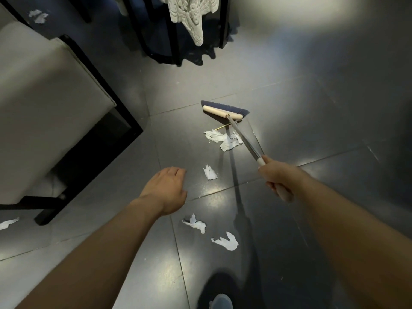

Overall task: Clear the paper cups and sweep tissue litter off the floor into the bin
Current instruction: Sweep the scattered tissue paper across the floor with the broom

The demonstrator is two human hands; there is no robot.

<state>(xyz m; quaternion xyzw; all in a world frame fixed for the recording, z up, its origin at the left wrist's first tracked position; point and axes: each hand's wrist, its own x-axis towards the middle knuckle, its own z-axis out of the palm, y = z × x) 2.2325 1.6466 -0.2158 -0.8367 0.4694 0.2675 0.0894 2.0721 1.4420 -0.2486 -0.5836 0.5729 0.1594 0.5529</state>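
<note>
We hold the broom [225, 112] in our right hand [277, 175], fingers wrapped tight round the pale grip at the near end of its silvery handle [244, 139]; the handle slants away from that fist, forward and to the left, down to a cream head with dark blue bristles that rests on the grey tiled floor [312, 121]. Our left hand [167, 189] holds nothing; it hangs palm down with the fingers loosely curled, level with the gripping fist and well to its left.

The tissue litter is torn white paper, crumpled and ragged at the edges; the biggest clump [223, 139] lies just on our side of the broom head, partly under the handle, beside a thin yellow stick [223, 127]. A smaller scrap [210, 172] lies between the two hands; two more [196, 224] [226, 240] lie nearer our body than the fist, below it and leftward; one sits at the far left edge [9, 223]; another lies far off under a pale cushioned seat [44, 103], at upper left [38, 16].

No bin or cup shows in this view.
</note>
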